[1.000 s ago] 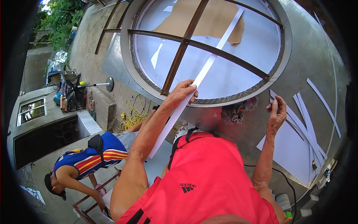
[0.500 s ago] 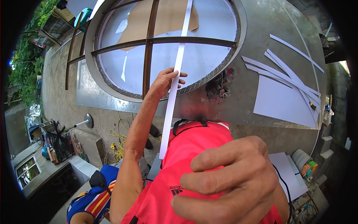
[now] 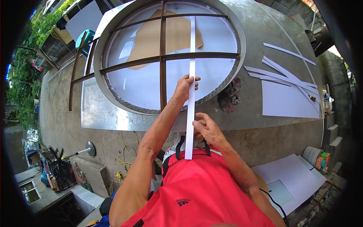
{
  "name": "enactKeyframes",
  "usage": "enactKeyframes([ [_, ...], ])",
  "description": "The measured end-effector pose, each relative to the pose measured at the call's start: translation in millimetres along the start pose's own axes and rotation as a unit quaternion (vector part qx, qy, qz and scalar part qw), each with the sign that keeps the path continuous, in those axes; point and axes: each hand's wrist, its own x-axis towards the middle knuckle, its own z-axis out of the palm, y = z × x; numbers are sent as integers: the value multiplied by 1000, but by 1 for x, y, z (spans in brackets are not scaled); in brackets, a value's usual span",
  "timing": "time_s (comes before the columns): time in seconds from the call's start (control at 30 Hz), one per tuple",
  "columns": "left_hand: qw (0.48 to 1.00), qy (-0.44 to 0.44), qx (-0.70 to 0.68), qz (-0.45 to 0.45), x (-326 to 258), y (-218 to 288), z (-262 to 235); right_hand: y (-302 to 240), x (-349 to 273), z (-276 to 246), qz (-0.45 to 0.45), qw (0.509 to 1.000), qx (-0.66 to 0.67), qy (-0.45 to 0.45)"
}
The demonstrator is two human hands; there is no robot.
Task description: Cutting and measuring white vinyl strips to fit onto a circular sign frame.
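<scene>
A long, thin white strip (image 3: 191, 102) runs from over the round metal frame (image 3: 99, 60) back to my waist. My left hand (image 3: 184, 87) is closed around it at mid-length, thumb on top, near the frame's near rim. My right hand (image 3: 210, 130) is beside the strip's near part, fingers loosely bent and apart, its thumb at the right edge; whether it touches is unclear. Brown crossbars (image 3: 163, 75) divide the frame. Inside the ring, beneath the bars, a piece of brown cardboard (image 3: 151, 41) lies on a pale sheet; the strip's far part passes over both.
The frame lies on a grey metal sheet-topped table (image 3: 128, 123). To the right are several loose white strips (image 3: 289, 53), a white sheet (image 3: 283, 100) and a yellow-black cutter (image 3: 312, 98). A crumpled rag (image 3: 229, 96) sits by the rim. Yellow cord (image 3: 123, 162) trails on the floor.
My right hand has moved from close before the camera to the strip's near part. My left hand still grips the strip, which now lies more nearly straight ahead; the view has shifted.
</scene>
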Motion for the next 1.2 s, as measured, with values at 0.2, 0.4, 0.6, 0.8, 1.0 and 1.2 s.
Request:
enactKeyframes([
  [0.2, 999, -34, -16, 19, 35, -14, 12, 12, -3, -3, -24, 965, 254, 63],
  [0.4, 993, -111, 41, -7, 39, -5, 37, 33, 9, -21, -32, 947, 311, 78],
  [0.6, 870, -50, 472, 137, 32, 55, 47, 37, 23, -29, -65, 949, 272, 144],
  [0.8, 750, 89, 554, 350, 150, 83, 26, 16, 31, -35, -42, 942, 286, 172],
  [1.0, 799, -24, 594, 91, 236, 78, 63, -2, 23, -44, 2, 942, 272, 198],
  [1.2, 960, -109, 259, -16, 278, 66, 81, -8, 4, -43, 34, 940, 278, 195],
])
